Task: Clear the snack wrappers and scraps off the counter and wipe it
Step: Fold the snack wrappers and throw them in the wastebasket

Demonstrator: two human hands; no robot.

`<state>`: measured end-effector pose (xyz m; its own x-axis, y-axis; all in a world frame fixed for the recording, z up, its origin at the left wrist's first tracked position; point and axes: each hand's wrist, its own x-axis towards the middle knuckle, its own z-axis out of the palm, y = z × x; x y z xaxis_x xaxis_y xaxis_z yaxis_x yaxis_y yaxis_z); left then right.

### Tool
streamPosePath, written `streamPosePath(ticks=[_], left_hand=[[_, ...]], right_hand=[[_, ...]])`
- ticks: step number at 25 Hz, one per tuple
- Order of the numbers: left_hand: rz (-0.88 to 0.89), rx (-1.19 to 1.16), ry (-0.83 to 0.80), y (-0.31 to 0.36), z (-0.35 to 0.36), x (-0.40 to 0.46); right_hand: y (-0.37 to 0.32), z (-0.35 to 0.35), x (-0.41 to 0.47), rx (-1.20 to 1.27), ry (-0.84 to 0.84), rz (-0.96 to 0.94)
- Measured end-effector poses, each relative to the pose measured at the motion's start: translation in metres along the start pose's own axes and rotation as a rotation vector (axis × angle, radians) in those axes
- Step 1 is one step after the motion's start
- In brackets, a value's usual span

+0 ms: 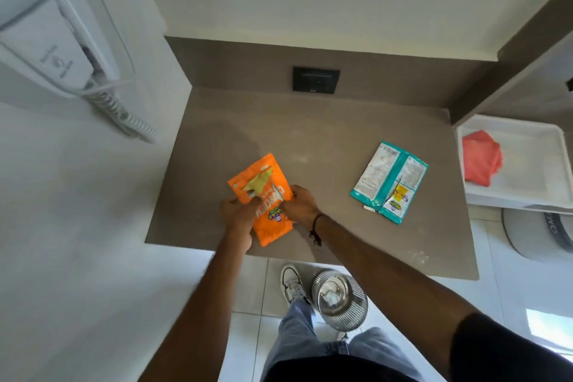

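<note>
An orange snack wrapper (263,183) lies near the front left of the grey-brown counter (325,133). My left hand (237,211) grips its left side and my right hand (300,205) grips its right side, both over the packet's middle. A teal and white snack wrapper (389,180) lies flat on the counter to the right, apart from both hands. A small white scrap (369,209) sits at its lower corner. Pale crumbs (418,256) speckle the front right edge.
A white tray (527,170) at the right holds a folded red cloth (480,156). A round metal bin (339,299) stands on the tiled floor below the counter's front edge, beside my shoe. A black socket plate (315,80) is on the back wall. A wall-mounted hair dryer (62,49) hangs at left.
</note>
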<state>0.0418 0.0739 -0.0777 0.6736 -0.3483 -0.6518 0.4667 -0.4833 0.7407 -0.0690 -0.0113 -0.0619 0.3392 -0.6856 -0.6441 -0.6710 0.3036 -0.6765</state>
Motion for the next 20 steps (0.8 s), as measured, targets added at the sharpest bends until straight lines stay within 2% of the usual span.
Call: streamPosePath(ticks=[2,4,6,8,10,14,16,18,20], left_hand=[[-0.047,0.077,-0.258,0.01,0.075,-0.026],[-0.004,0.071,-0.241,0.017,0.083,-0.032],[0.043,0.047,-0.252,0.018,0.094,-0.039],[0.041,0.042,-0.422,0.02,0.103,-0.049],[0.09,0.091,-0.502,0.021,0.124,-0.053],[0.286,0.398,-0.518,0.022,0.18,-0.064],[0.393,0.601,-0.467,0.015,0.204,-0.066],[0.495,0.859,-0.359,0.006,0.215,-0.062],[0.491,1.057,-0.259,-0.004,0.219,-0.058]], right_hand=[[0.03,-0.081,-0.006,0.271,0.112,0.062],[0.035,-0.103,-0.01,0.463,0.092,0.109],[0.046,-0.113,-0.012,0.51,0.093,0.143],[0.051,-0.12,-0.017,0.552,0.132,0.172],[0.064,-0.133,-0.019,0.557,0.209,0.129],[0.097,-0.177,-0.024,0.494,0.391,0.137],[0.113,-0.197,-0.02,0.442,0.441,0.186],[0.128,-0.205,-0.013,0.293,0.4,0.207],[0.133,-0.206,-0.006,0.195,0.341,0.21]])
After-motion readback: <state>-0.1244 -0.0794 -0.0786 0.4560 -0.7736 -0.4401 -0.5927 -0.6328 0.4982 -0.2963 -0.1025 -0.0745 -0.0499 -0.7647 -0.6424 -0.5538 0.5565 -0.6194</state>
